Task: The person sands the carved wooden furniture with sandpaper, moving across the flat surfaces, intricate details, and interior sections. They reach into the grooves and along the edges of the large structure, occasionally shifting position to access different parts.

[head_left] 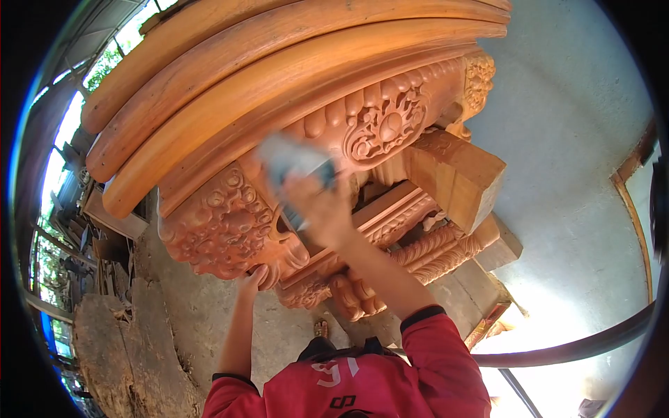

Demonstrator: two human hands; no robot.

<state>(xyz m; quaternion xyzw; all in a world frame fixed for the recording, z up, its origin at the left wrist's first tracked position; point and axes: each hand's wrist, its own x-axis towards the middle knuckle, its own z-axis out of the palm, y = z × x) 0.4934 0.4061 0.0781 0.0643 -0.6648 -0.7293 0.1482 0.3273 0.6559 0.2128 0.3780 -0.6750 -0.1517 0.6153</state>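
Observation:
A large carved wooden furniture piece [230,104] fills the upper middle of the head view, with long rounded mouldings above and floral carving below. My right hand [317,205] is raised against its carved side, fingers closed round a grey-blue block-like object [282,157] smeared by motion; I cannot tell its exact kind. That object overlaps the plain band between the carved corner leg [226,223] and the oval floral carving [390,127]. Low on the corner leg, my left hand [251,280] grips the scrolled tip, its fingers partly hidden by the wood.
Squared wooden blocks [463,174] stand against the piece on the right. A weathered wood slab [125,348] lies at lower left, near piled scrap wood [104,237]. A dark hose or bar [571,352] crosses the lower right before the pale blue wall [571,160].

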